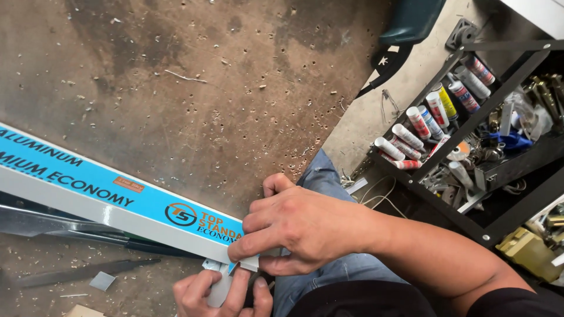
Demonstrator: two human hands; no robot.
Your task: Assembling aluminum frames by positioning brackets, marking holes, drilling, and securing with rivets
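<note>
Currently the scarred, chip-strewn brown worktop carries a long grey aluminium profile with a blue printed film, running from its left edge to its lower right edge. Your right hand clamps over the profile's end; your left hand below pinches a small grey piece.
</note>
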